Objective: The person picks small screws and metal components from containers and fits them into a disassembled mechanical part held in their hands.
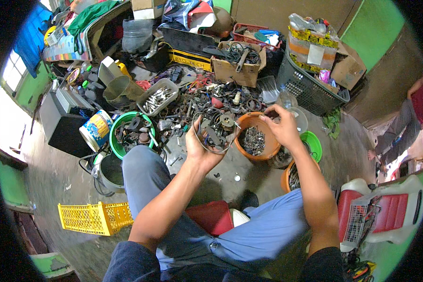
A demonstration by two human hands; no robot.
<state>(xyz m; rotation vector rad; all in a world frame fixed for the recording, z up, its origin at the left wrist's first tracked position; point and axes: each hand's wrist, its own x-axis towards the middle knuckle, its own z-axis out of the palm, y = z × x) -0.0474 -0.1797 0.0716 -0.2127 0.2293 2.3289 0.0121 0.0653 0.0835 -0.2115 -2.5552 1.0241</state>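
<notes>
My left hand (198, 149) holds up a clear round container (216, 131) filled with dark metal parts, gripping it from below. My right hand (281, 127) hovers just to its right, above an orange bowl (265, 151) with small metal scraps inside; its fingers are bent and pinched near the bowl's far rim, and whether they hold a small piece is unclear. Both forearms come up from the lower edge over my blue trousers.
A green bowl (113, 137) of parts sits at left beside a painted tin (96, 129). Loose scrap metal (207, 96), a grey tray of bolts (159, 96), cardboard boxes (230, 69), a dark basket (305, 87), a yellow crate (94, 217). Another person (404, 122) sits at right.
</notes>
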